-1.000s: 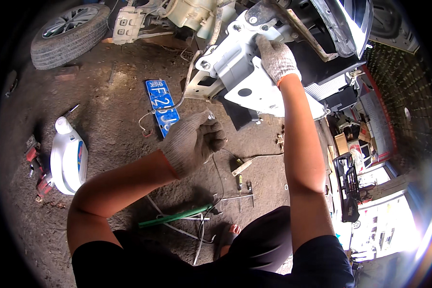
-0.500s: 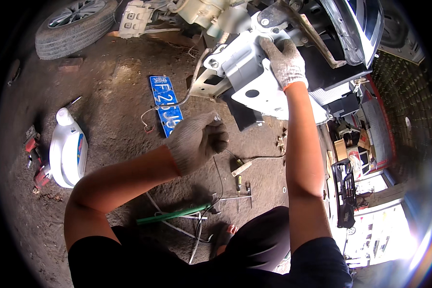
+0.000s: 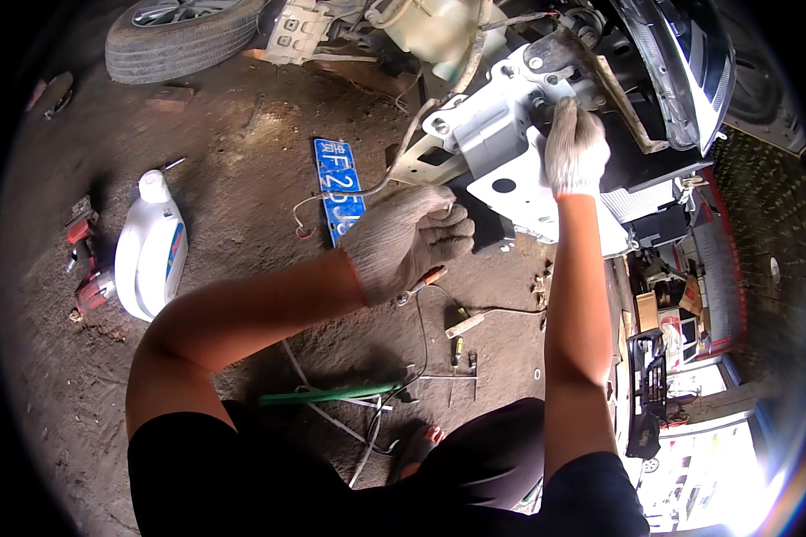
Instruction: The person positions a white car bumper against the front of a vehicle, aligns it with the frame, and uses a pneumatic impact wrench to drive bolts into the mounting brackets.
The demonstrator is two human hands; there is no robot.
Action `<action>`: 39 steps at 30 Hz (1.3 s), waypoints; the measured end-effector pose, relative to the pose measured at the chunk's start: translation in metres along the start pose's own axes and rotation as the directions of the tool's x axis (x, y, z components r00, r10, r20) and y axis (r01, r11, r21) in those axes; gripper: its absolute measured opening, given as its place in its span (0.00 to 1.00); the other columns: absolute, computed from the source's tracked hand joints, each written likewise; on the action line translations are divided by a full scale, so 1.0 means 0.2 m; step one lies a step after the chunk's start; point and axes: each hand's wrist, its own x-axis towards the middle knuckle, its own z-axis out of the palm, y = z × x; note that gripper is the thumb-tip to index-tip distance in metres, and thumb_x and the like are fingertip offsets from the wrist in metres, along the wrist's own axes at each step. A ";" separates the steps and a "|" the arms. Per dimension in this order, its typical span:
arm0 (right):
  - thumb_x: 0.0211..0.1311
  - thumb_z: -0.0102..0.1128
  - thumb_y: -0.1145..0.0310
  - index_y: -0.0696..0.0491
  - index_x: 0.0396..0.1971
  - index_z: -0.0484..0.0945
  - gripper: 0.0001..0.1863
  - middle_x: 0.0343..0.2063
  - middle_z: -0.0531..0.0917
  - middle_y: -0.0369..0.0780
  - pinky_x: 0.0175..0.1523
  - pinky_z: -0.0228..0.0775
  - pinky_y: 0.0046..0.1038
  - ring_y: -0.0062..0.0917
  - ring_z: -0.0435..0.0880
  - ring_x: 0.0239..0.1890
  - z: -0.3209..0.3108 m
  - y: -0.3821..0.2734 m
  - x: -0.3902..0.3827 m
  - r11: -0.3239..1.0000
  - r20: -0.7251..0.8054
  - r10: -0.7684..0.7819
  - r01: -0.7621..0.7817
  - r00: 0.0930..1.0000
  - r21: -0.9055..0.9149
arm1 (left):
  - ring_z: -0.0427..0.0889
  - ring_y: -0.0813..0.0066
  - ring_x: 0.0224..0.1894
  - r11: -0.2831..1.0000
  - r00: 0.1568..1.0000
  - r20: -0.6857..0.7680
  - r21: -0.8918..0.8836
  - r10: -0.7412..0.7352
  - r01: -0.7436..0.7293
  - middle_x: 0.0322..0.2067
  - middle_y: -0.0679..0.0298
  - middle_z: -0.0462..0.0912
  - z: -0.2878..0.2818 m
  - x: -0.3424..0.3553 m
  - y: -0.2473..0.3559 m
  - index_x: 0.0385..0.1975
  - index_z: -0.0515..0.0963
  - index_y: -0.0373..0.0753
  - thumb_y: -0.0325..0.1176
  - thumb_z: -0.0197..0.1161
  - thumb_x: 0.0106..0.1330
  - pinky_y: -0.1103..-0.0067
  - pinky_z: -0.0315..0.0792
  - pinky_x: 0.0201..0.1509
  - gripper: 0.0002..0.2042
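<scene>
Above a dirt floor (image 3: 233, 219), a stripped vehicle front end (image 3: 676, 85) runs out of view, bearing a white metal bracket (image 3: 493, 139), its long axis slanting from far left to near right, tapering nearward. A blue plate (image 3: 334, 166) lies beyond the gloved left hand (image 3: 412, 237), curled narrow, a pale speck at its thumb unidentifiable. The right hand (image 3: 578, 152), fingers bunched, hides the bracket's right edge; its grip cannot be told.
</scene>
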 end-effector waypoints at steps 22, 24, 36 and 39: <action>0.47 0.63 0.74 0.52 0.40 0.80 0.15 0.37 0.82 0.45 0.42 0.78 0.35 0.42 0.84 0.38 -0.13 -0.52 -0.35 0.719 0.348 -0.682 0.678 0.643 0.157 | 0.82 0.71 0.44 0.045 0.584 0.454 0.763 0.673 -0.645 0.38 0.57 0.81 -0.10 0.02 0.15 0.42 0.75 0.37 0.28 0.65 0.64 0.73 0.78 0.44 0.09; 0.45 0.65 0.74 0.51 0.39 0.81 0.16 0.37 0.82 0.45 0.41 0.79 0.35 0.41 0.84 0.38 -0.10 -0.49 -0.31 0.675 0.303 -0.730 0.716 0.613 0.177 | 0.80 0.69 0.49 0.111 0.561 0.500 0.673 0.660 -0.731 0.42 0.57 0.80 -0.14 0.05 0.17 0.45 0.74 0.37 0.29 0.61 0.67 0.71 0.76 0.50 0.09; 0.59 0.66 0.53 0.52 0.37 0.85 0.17 0.33 0.87 0.44 0.44 0.78 0.31 0.37 0.87 0.36 0.11 -0.30 -0.01 0.952 0.039 -0.252 0.255 0.967 -0.167 | 0.78 0.55 0.58 0.887 0.895 0.309 0.234 0.321 -0.398 0.52 0.47 0.80 -0.10 0.06 0.12 0.48 0.75 0.39 0.41 0.54 0.72 0.60 0.69 0.64 0.14; 0.60 0.63 0.50 0.52 0.34 0.85 0.19 0.32 0.86 0.45 0.44 0.77 0.35 0.40 0.86 0.36 0.14 -0.32 0.01 0.930 0.041 -0.246 0.247 0.969 -0.271 | 0.80 0.55 0.55 0.906 0.901 0.324 0.213 0.289 -0.367 0.49 0.48 0.82 -0.11 0.09 0.08 0.47 0.76 0.39 0.40 0.56 0.71 0.61 0.70 0.63 0.13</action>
